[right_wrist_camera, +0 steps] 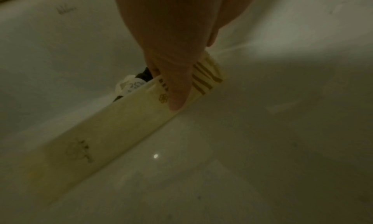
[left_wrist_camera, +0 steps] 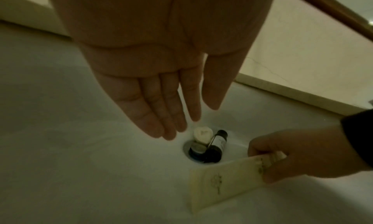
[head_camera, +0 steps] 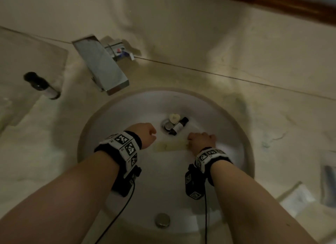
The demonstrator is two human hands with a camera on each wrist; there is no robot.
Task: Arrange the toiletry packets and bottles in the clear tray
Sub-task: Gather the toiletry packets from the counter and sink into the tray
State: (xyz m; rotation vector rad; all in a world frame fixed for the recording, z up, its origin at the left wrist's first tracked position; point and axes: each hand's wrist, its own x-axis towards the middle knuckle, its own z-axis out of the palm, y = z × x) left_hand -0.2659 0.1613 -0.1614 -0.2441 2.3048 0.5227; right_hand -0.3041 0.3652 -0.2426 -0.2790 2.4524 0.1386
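Pinching one striped end of a long cream packet [left_wrist_camera: 232, 178] between thumb and fingers: right hand [head_camera: 201, 141], low in the white sink basin [head_camera: 227, 127]. Rest of that packet stretched away from the right fingertips [right_wrist_camera: 177, 99] toward the left hand, lying on the basin's slope; faint printed motifs along its face.

Hanging just above the basin with fingers [left_wrist_camera: 161, 115] straight, together and holding nothing: left hand [left_wrist_camera: 159, 64]. Just past those fingertips, at the drain [left_wrist_camera: 193, 149], a small dark bottle [left_wrist_camera: 217, 145] with a pale label, lying on its side. Touching it on the far side from the right hand, a cream heart-shaped soap [left_wrist_camera: 203, 134], resting on the drain's rim.

Well away from both hands, beyond the left wrist on the marble counter [head_camera: 236, 52]: the clear tray [head_camera: 31, 54], with another dark bottle [head_camera: 42, 85] at its near edge. Between tray and basin, a flat chrome faucet [head_camera: 101, 65]. Out past the right forearm, at the counter's edge, more packets [head_camera: 301, 196], too blurred to identify.
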